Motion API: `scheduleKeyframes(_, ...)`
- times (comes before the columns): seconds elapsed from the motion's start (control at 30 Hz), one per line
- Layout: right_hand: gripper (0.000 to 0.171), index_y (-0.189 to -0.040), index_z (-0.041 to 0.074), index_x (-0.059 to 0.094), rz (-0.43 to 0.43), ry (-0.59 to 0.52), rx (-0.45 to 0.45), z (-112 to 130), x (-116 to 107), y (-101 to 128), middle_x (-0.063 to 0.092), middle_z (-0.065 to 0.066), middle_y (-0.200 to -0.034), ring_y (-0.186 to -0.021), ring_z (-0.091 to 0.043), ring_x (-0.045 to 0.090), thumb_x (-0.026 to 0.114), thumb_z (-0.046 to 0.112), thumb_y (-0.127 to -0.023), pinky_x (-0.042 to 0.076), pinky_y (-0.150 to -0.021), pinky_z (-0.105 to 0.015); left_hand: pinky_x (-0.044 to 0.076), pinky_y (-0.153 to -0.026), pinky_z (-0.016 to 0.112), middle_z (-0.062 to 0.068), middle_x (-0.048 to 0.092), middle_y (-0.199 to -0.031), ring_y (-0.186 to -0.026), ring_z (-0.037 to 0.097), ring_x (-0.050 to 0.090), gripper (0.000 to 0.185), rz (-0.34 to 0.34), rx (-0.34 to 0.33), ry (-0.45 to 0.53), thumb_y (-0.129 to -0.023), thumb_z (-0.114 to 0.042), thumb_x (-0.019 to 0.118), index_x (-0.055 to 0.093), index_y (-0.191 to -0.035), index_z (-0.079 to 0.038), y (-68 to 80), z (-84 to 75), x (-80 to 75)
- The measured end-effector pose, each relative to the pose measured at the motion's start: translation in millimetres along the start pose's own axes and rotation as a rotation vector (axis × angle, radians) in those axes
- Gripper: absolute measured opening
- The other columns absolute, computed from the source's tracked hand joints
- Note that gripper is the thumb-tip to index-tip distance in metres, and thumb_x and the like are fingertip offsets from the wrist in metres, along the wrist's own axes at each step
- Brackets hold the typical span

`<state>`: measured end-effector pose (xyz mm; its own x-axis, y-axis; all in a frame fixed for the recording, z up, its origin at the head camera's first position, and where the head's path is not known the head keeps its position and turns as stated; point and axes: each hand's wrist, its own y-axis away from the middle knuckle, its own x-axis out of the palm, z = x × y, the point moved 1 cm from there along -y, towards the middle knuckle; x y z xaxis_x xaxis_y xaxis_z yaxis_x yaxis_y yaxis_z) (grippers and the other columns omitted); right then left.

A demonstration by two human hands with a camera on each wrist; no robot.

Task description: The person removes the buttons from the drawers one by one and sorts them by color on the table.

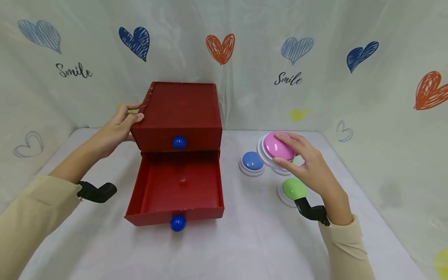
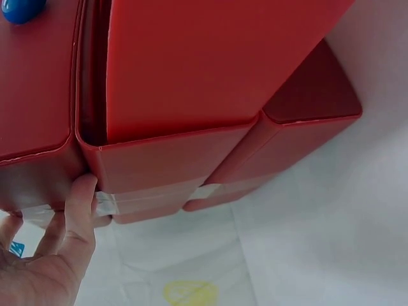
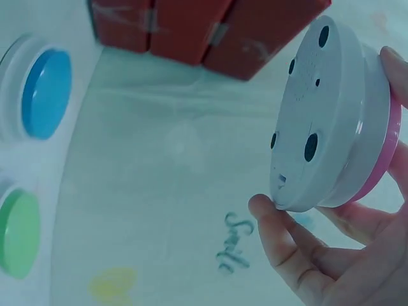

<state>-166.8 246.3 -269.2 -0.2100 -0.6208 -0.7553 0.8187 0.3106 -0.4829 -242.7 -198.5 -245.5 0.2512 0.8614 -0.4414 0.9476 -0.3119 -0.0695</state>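
A red two-drawer box [image 1: 180, 112] stands on the table. Its lower drawer [image 1: 176, 190] is pulled out and looks empty; each drawer front carries a blue knob [image 1: 178, 223]. My left hand [image 1: 122, 122] grips the box's upper left corner, and the left wrist view shows fingers [image 2: 80, 204] curled against the red box [image 2: 191, 83]. My right hand [image 1: 302, 161] holds a pink dome button [image 1: 276, 147] with a white base, lifted and tilted above the table. The right wrist view shows the pink button's grey underside [image 3: 325, 115] pinched in my right hand [image 3: 331, 248].
A blue button [image 1: 252, 162] and a green button [image 1: 293, 190] lie on the white tablecloth right of the box, seen as blue button [image 3: 41, 92] and green button [image 3: 16, 233] in the right wrist view. A heart-printed curtain surrounds the table.
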Motion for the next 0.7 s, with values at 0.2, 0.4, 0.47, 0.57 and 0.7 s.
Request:
scheduleKeyframes(0.2,0.062,-0.136,0.022,0.049,-0.071,-0.024,0.062,-29,-6,7,0.048,-0.007,-0.135,-0.107,-0.009,0.048,0.073,0.015,-0.08,0.036,-0.08,-0.006,0.051,-0.069,0.023,0.007,0.03,-0.131,-0.093,-0.001,0.053,0.052,0.001,-0.011,-0.003,-0.101,-0.033,0.028,0.01,-0.142,-0.007,-0.5,0.8,-1.2)
scheduleKeyframes(0.4,0.062,-0.135,0.019,0.05,-0.129,-0.051,0.14,-56,-8,12,0.049,-0.007,-0.134,-0.104,0.009,0.041,0.074,0.01,-0.078,0.037,-0.077,-0.008,0.051,-0.068,0.023,0.009,0.026,-0.134,-0.092,-0.002,0.053,0.051,-0.004,-0.011,-0.004,-0.101,-0.033,0.027,0.01,-0.141,-0.007,-0.6,0.6,-1.0)
scheduleKeyframes(0.47,0.061,-0.135,0.018,0.05,-0.139,-0.047,0.18,-65,-8,13,0.049,-0.008,-0.134,-0.105,0.005,0.043,0.073,0.011,-0.079,0.036,-0.077,-0.006,0.051,-0.068,0.023,0.008,0.027,-0.133,-0.091,-0.002,0.053,0.051,-0.007,-0.009,-0.003,-0.101,-0.032,0.028,0.01,-0.141,-0.007,-0.5,0.7,-1.1)
scheduleKeyframes(0.57,0.06,-0.136,0.016,0.047,-0.134,-0.037,0.243,-77,-9,15,0.046,-0.012,-0.137,-0.112,-0.012,0.046,0.071,0.015,-0.082,0.035,-0.078,-0.006,0.051,-0.069,0.023,0.007,0.029,-0.132,-0.092,-0.002,0.053,0.051,-0.008,-0.005,-0.005,-0.101,-0.032,0.028,0.01,-0.141,-0.007,-0.4,0.7,-1.0)
scheduleKeyframes(0.7,0.06,-0.138,0.013,0.044,-0.12,-0.011,0.327,-95,-9,18,0.041,-0.018,-0.14,-0.117,-0.037,0.045,0.069,0.02,-0.084,0.043,-0.088,-0.02,0.051,-0.07,0.023,0.008,0.03,-0.132,-0.093,0.0,0.053,0.051,-0.016,-0.02,-0.004,-0.101,-0.034,0.029,0.011,-0.142,-0.008,0.0,0.2,0.5)
